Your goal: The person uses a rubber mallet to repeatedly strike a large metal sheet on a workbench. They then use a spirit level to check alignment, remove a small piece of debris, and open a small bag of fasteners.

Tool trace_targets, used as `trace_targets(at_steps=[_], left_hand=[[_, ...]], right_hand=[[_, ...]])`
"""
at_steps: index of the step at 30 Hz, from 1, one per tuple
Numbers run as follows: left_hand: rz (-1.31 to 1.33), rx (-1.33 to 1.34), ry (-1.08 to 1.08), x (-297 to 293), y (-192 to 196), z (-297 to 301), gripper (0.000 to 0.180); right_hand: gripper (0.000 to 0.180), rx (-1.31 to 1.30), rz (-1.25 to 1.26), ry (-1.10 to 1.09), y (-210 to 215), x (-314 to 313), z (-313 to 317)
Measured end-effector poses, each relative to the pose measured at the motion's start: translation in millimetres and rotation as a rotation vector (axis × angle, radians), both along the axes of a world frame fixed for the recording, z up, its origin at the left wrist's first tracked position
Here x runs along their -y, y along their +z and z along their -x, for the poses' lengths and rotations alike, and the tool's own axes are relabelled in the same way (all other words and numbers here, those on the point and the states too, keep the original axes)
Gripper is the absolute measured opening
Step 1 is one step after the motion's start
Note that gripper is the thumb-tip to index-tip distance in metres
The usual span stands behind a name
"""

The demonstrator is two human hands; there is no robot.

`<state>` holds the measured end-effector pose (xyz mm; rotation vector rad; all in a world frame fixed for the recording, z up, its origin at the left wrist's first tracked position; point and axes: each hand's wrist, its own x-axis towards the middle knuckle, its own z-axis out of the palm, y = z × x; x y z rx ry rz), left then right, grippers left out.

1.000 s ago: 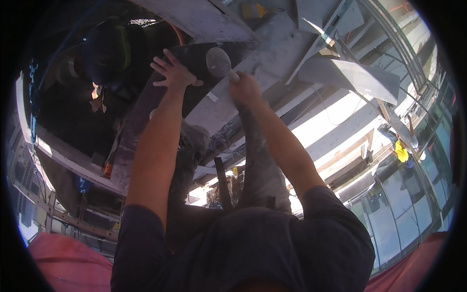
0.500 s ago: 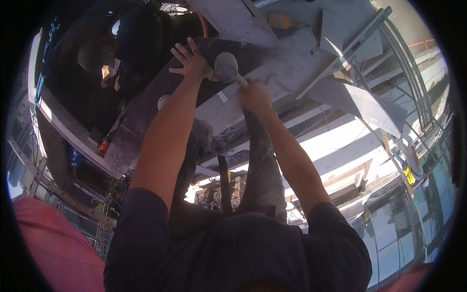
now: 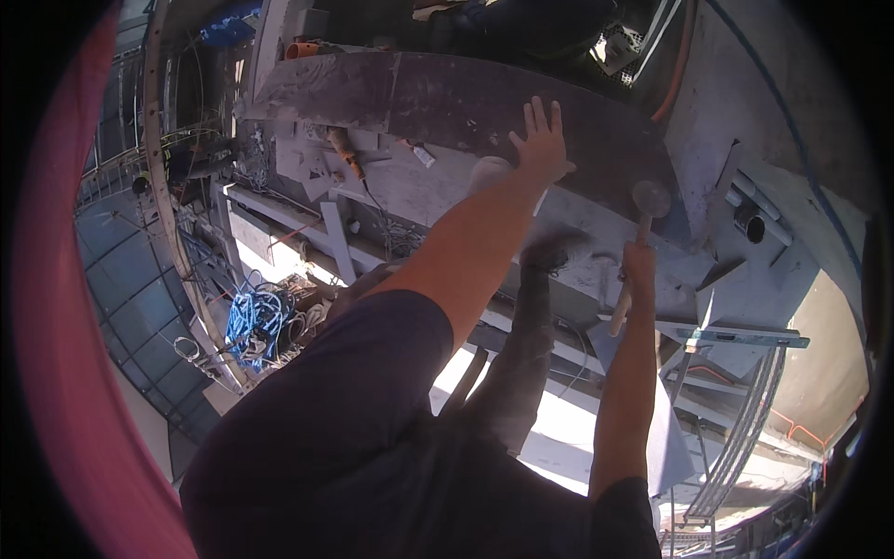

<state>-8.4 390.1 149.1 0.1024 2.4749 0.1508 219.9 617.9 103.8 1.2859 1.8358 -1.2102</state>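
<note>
My left hand rests with fingers spread on a long dark slab. In my right hand is a mallet, gripped round its wooden handle. Its pale round head is over the right end of the slab; I cannot tell whether it touches. A pale rounded thing, partly hidden by my left forearm, sits at the slab's near edge.
An orange-bodied power tool with a cord lies at left near the slab. Coiled blue hose or rope lies lower left. A spirit level and a metal ladder stand at right. An orange pipe end is far left.
My view has swung, showing more of the slab's left part. The mallet, close beside my left hand before, is now farther off to its right. My left hand stays spread on the slab.
</note>
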Motion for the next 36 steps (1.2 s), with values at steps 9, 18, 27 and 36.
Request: trace_targets(at_steps=[9,18,27,36], left_hand=[[0.133,-0.021,0.09,183,17,58,0.13],[-0.251,-0.573,0.072,293,-17,199,0.051],[-0.15,-0.325,-0.258,323,-69,275,0.061],[-0.18,-0.635,-0.706,346,-76,280,0.022]], right_hand=[[0.046,-0.087,-0.083,-0.202,55,62,12],[0.046,-0.433,-0.024,-0.377,128,200,112],[0.042,-0.576,0.158,-0.424,116,369,227],[0.042,-0.336,0.168,-0.212,96,423,270]])
